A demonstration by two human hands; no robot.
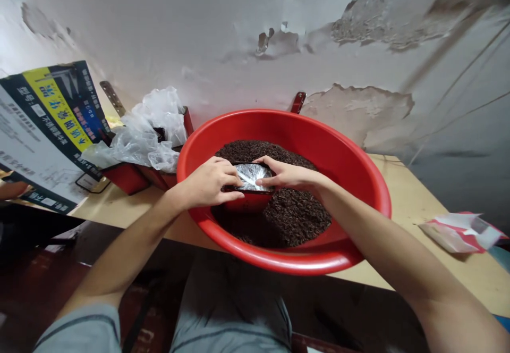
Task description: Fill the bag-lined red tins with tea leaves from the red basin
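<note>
A small red box point(250, 202) with a dark rim sits over the dark, loose, tea-like material point(297, 217) in a big red basin point(350, 156). Crinkled clear plastic point(252, 176) covers its top. My left hand point(213, 182) grips the box's left end, thumb along the near side and fingertips at the rim. At the opposite end, my right hand point(289, 174) has its fingers round the far corner and its thumb pressed on the plastic. Whether the box rests on the loose material or is held just above it, I cannot tell.
Left of the basin stand red boxes point(126, 178) with clear plastic bags point(153, 124) bunched in them. A printed carton point(51, 129) leans at the far left. On the wooden table point(402, 183) at right lies a red-and-white packet point(462, 232). A peeling wall point(223, 34) rises behind.
</note>
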